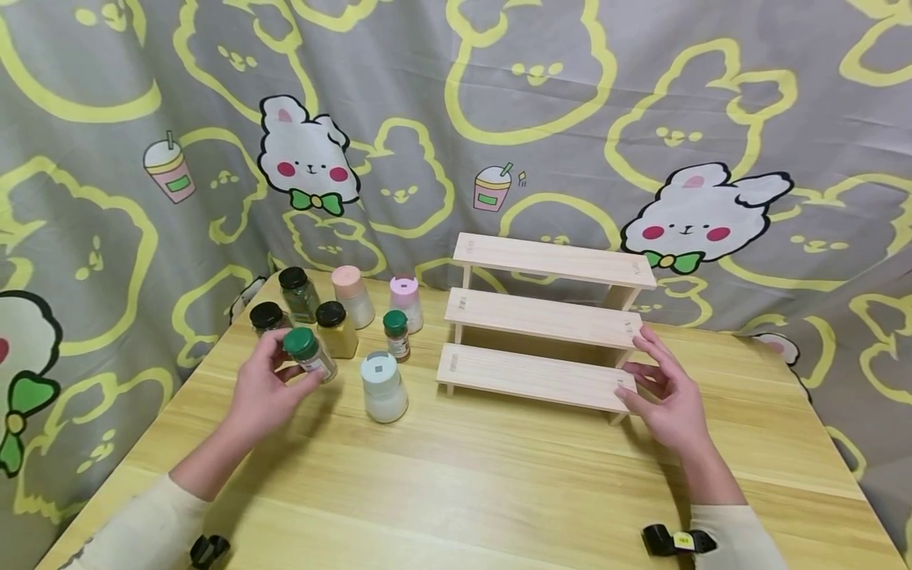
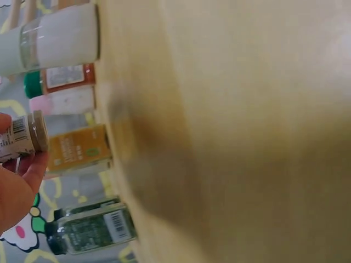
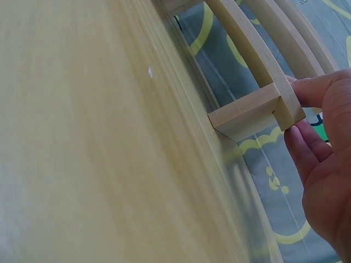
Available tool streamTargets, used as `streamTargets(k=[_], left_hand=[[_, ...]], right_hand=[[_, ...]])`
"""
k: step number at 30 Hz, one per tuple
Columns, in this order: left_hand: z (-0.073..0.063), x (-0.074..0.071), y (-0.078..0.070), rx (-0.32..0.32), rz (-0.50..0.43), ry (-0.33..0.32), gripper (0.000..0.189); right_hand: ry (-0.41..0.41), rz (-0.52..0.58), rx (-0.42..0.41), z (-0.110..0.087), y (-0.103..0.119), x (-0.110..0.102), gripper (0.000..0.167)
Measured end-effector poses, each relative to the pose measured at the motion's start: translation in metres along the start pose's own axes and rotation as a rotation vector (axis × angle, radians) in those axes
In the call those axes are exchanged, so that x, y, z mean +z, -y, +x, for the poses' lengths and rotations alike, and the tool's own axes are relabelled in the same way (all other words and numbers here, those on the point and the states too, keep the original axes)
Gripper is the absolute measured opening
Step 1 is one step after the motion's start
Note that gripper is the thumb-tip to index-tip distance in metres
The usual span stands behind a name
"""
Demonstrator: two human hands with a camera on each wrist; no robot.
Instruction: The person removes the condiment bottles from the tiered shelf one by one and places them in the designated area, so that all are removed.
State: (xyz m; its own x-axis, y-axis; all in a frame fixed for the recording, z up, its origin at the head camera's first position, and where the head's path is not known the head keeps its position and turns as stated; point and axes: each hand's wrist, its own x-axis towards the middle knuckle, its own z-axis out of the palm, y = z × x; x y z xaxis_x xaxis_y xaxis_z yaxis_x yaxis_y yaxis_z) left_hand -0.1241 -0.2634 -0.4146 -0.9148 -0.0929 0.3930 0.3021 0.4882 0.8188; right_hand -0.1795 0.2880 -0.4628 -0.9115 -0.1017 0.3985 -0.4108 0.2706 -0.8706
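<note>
My left hand [image 1: 271, 388] grips a green-lidded spice jar [image 1: 310, 356], thumb on one side and fingers on the other. In the left wrist view the jar's base [image 2: 38, 131] is tilted and off the table. My right hand [image 1: 670, 400] is at the right end of a three-step wooden rack [image 1: 530, 376]. In the right wrist view its thumb and fingers pinch the end of the lowest board [image 3: 288, 104]. Around the left hand stand a yellow spice jar [image 1: 338, 336] with a black lid and a black-lidded jar [image 1: 268, 317], partly hidden.
Behind stand a dark green jar [image 1: 299, 297], a pink-lidded jar [image 1: 354, 301] and a lilac-lidded jar [image 1: 406, 305]. Nearer the rack are a small green-lidded jar [image 1: 397, 336] and a pale-blue-lidded jar [image 1: 385, 392]. A patterned curtain [image 1: 399, 79] hangs behind the wooden table [image 1: 442, 491].
</note>
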Motion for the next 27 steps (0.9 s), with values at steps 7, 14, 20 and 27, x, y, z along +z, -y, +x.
streamTargets(k=[7,14,20,27], left_hand=[[-0.006,0.006,0.01,-0.051,0.002,0.047,0.06],[-0.009,0.008,0.023,-0.053,0.01,0.074,0.061],[-0.01,0.006,0.028,-0.053,0.035,0.084,0.062],[-0.012,0.004,0.032,-0.065,0.079,0.103,0.061]], right_hand=[[0.005,-0.007,0.0,0.0,0.0,0.0,0.083],[0.003,-0.016,0.013,0.0,0.01,0.001,0.081],[0.001,-0.023,0.011,-0.001,0.007,0.001,0.082],[0.001,-0.02,0.007,0.0,0.0,0.0,0.084]])
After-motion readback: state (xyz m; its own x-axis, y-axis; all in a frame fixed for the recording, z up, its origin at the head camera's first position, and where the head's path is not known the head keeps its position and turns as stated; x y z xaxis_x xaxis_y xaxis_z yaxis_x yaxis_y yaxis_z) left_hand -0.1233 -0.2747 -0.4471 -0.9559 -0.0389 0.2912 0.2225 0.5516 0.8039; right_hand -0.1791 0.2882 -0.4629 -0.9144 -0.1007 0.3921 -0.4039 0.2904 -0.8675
